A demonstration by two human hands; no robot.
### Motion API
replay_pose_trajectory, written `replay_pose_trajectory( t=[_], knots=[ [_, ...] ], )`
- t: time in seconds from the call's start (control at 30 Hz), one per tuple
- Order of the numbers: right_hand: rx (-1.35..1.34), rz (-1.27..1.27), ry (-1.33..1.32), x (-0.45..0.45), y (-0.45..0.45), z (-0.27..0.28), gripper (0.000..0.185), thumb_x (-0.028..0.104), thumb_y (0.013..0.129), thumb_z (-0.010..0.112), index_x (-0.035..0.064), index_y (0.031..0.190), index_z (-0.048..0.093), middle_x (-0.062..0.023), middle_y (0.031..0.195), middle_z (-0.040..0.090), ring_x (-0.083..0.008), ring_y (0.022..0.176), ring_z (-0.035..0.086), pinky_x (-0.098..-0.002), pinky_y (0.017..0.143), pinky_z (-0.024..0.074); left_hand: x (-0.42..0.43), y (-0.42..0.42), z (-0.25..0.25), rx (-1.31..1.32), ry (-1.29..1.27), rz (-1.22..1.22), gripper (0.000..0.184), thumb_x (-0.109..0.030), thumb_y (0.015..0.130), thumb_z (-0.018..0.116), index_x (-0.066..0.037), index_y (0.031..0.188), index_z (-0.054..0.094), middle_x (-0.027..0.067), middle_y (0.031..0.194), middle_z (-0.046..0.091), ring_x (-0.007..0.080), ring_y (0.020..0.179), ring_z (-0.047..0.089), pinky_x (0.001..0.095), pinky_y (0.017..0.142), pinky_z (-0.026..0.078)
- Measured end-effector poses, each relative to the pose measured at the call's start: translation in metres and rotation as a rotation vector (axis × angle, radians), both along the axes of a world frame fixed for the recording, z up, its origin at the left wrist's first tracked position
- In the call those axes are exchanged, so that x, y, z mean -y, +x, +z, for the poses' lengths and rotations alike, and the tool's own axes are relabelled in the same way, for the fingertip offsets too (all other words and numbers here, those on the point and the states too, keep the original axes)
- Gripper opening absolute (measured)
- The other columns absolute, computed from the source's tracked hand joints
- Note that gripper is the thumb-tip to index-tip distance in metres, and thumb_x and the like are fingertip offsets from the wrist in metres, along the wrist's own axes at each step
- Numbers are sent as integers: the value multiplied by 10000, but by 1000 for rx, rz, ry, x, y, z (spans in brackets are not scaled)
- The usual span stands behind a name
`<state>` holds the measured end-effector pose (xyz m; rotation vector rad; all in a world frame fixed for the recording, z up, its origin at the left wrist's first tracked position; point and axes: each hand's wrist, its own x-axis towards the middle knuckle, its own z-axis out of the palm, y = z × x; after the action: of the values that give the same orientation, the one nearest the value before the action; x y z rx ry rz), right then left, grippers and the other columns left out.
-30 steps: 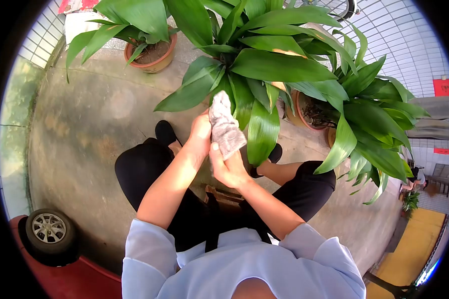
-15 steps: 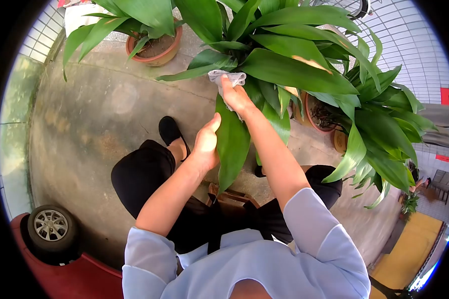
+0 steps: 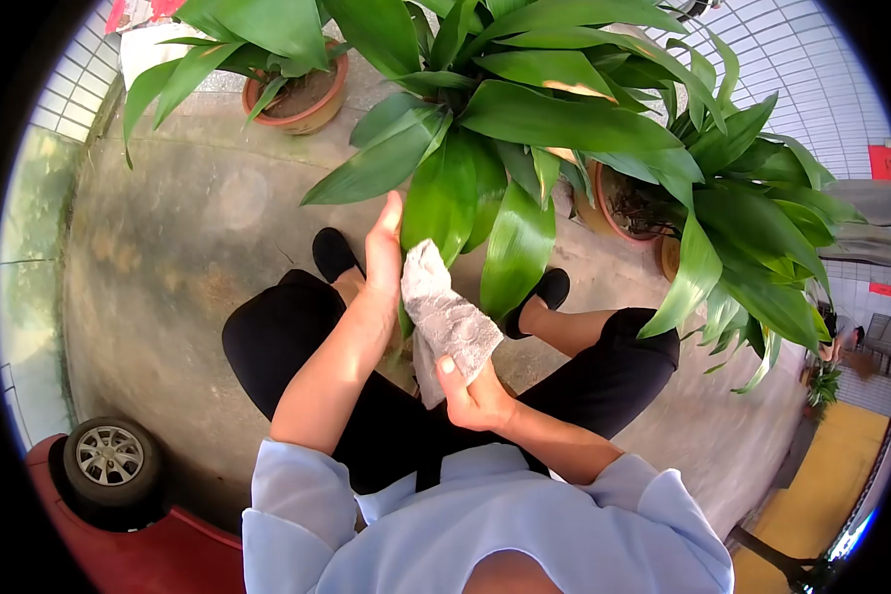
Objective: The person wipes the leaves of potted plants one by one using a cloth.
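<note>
A crumpled grey-white cloth [image 3: 452, 319] hangs over the tip of a broad green leaf [image 3: 440, 198] of the large potted plant. My right hand [image 3: 477, 398] grips the lower end of this cloth, thumb on top. On the other side, my left hand [image 3: 384, 249] is upright beside the leaf and the cloth's upper end, thumb pointing up; its other fingers are hidden, so its hold cannot be made out. Just right of the cloth hangs another glossy leaf [image 3: 518, 247].
A smaller potted plant stands in a terracotta pot [image 3: 299, 103] at the upper left. Another pot [image 3: 619, 206] is at the right under dense leaves. A red car's wheel [image 3: 110, 452] is at the lower left. Part of a distant person [image 3: 834, 348] shows far right.
My right hand has drawn the cloth down from the leaf's upper part towards my lap. My left hand has moved up and slightly left, and the leaf has shifted up.
</note>
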<state>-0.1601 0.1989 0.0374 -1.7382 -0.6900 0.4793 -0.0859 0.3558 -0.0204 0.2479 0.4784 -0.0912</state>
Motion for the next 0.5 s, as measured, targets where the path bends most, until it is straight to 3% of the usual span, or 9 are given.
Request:
replay_pose_trajectory(
  t=[0.03,0.1,0.17,0.23,0.3,0.47,0.5],
  knots=[
    [-47,14,3,6,-7,2,448,247,941,335,-56,1259,425,-220,1278,442,-355,1203,397,-410,1042,259,-2,2,-2,-69,101,-36,404,-306,929,502,7,1185,519,113,1100,603,213,940,606,334,818,490],
    [-504,-97,73,14,-15,2,474,311,963,323,-49,1256,423,-179,1286,449,-286,1206,397,-391,1034,276,1,4,-18,-6,142,-133,348,-195,913,523,-5,1205,512,110,1109,600,210,954,604,341,827,488],
    [-907,-232,161,28,-24,-13,559,421,980,310,-34,1296,388,-113,1298,452,-182,1203,381,-350,1024,304,10,1,4,-49,235,-130,351,-137,909,504,-27,1242,491,104,1110,597,217,987,590,341,862,470],
    [-851,-412,311,51,-21,-13,579,432,971,335,-11,1343,345,-123,1314,446,-206,1218,398,-346,1033,306,13,0,20,-93,372,-124,363,-121,910,494,-28,1260,476,105,1130,587,223,1026,571,351,891,453],
    [-670,-499,498,59,-6,31,627,481,937,375,0,1339,349,-139,1319,448,-273,1222,437,-404,1026,343,13,-1,13,-50,260,-81,360,-128,926,464,-33,1273,460,100,1166,566,229,1083,535,375,927,426],
    [-238,-807,509,77,3,50,648,510,940,330,4,1344,341,-139,1326,442,-280,1216,441,-416,1026,337,8,-6,10,-66,257,-153,347,-173,937,466,-39,1258,465,97,1180,556,232,1069,538,382,926,425],
    [-226,-691,457,77,3,44,636,493,946,321,-1,1346,336,-142,1334,432,-280,1225,430,-413,1033,324,7,-7,11,-74,265,-180,349,-178,938,468,-40,1258,465,100,1179,556,232,1069,537,381,926,426]
  ],
)
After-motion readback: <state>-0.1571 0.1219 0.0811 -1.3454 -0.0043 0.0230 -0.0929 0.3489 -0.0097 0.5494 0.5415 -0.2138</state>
